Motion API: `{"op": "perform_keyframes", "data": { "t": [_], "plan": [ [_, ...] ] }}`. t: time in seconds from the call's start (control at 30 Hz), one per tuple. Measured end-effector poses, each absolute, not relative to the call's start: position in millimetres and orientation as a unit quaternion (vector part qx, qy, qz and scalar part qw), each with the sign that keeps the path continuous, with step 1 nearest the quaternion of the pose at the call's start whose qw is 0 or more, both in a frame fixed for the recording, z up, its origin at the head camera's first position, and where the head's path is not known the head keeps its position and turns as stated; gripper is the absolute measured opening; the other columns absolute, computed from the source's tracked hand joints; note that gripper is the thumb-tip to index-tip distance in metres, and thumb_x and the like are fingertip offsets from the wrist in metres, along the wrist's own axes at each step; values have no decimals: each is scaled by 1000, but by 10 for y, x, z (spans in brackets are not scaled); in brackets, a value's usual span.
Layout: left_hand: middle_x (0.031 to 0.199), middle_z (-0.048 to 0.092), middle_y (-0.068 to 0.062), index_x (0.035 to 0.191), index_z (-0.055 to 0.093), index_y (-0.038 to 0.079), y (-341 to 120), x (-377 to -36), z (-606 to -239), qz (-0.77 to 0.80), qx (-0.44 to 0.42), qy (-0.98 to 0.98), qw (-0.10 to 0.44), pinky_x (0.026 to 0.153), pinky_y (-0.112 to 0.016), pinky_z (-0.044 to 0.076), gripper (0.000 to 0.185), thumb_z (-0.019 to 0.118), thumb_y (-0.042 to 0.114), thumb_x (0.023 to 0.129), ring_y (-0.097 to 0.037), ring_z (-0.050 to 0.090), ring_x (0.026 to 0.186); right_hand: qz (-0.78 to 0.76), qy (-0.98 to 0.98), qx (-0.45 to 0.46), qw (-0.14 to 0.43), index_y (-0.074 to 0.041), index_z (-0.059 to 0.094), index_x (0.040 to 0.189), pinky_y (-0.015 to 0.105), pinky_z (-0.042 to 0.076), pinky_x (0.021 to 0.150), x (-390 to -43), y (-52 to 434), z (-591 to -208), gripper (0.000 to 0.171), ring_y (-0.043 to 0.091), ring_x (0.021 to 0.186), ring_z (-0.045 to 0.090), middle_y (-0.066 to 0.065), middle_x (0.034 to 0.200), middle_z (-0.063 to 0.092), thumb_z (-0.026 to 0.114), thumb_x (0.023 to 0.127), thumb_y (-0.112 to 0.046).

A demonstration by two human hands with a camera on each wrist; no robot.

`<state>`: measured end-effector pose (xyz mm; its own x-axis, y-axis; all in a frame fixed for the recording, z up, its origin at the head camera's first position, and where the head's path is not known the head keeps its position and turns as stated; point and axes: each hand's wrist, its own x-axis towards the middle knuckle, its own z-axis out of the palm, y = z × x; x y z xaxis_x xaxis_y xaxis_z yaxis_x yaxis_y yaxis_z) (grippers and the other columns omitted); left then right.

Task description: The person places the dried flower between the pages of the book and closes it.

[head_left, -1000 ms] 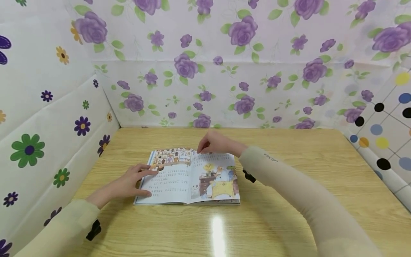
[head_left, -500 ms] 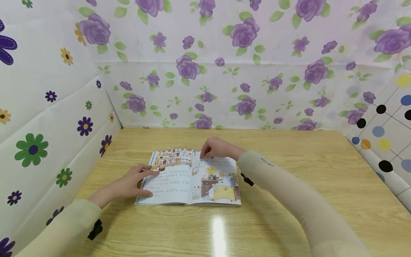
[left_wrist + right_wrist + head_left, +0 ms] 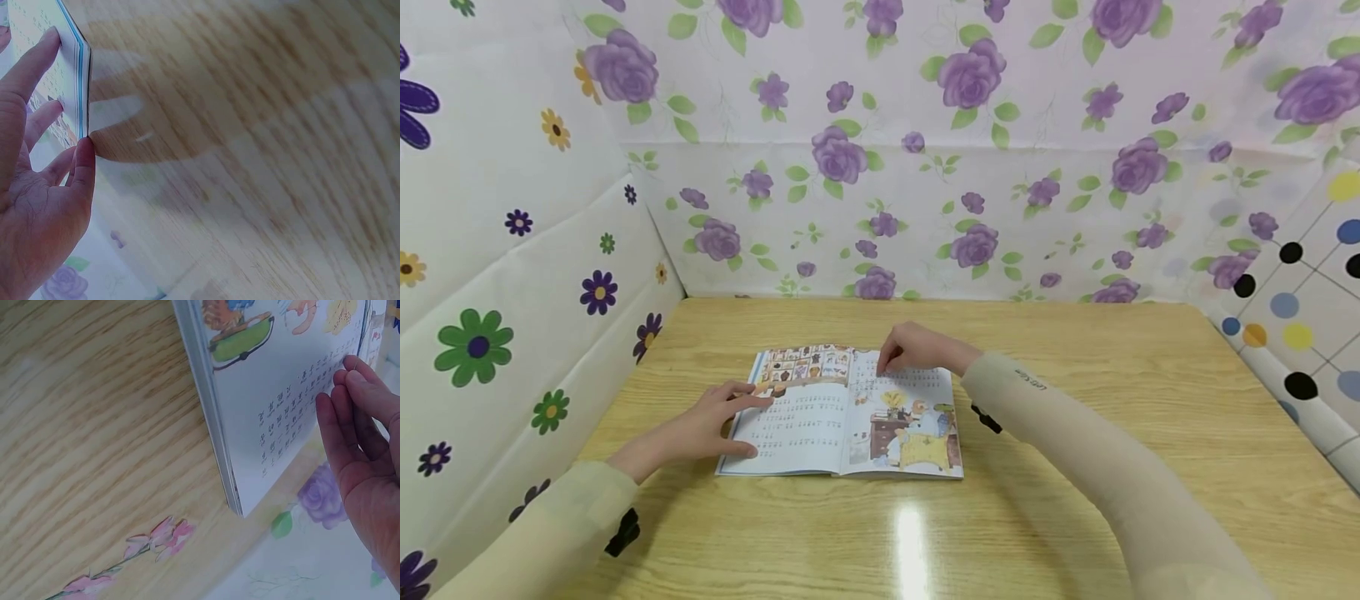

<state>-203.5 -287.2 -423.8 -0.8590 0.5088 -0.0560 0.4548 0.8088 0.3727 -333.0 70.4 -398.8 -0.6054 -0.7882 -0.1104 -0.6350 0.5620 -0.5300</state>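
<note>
An open picture book lies on the wooden table, with text and coloured drawings on both pages. My left hand rests on the left page with its fingers spread. In the left wrist view, one fingertip of that hand meets the book's edge while other fingers lie over the page. My right hand is at the top of the right page, by the lines of text. The right wrist view shows this hand with loosely bent fingers, thumb close to the index finger, fingertips right at the printed page.
A wooden table stretches around the book. Behind it hangs a wall cover with purple roses. A flower-patterned panel borders the left side and a dotted panel the right.
My right hand has come slightly nearer and moved right over the page. The right page, a little raised earlier, lies flatter. My left hand stays on the left page.
</note>
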Motion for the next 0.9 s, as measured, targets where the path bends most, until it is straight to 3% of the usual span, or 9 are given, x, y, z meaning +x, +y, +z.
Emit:
{"op": "perform_keyframes", "data": {
  "t": [0.4, 0.9],
  "plan": [
    [147, 40, -25, 142, 54, 17, -2874, -2034, -4267, 181, 251, 947, 86, 102, -66, 38, 69, 79, 39, 81, -50, 37, 132, -201, 861, -430, 183, -12, 80, 97, 25, 57, 88, -3367, 760, -4007, 14, 13, 93, 72, 3, 99, 78, 68, 92, -7],
    [147, 40, -24, 141, 54, 17, -2901, -2051, -4265, 176, 253, 948, 81, 102, -67, 38, 70, 79, 41, 81, -50, 37, 133, -217, 855, -444, 156, -10, 79, 96, 24, 58, 86, -3367, 771, -4077, 13, 15, 93, 73, 5, 98, 78, 69, 90, -6]
  ]
}}
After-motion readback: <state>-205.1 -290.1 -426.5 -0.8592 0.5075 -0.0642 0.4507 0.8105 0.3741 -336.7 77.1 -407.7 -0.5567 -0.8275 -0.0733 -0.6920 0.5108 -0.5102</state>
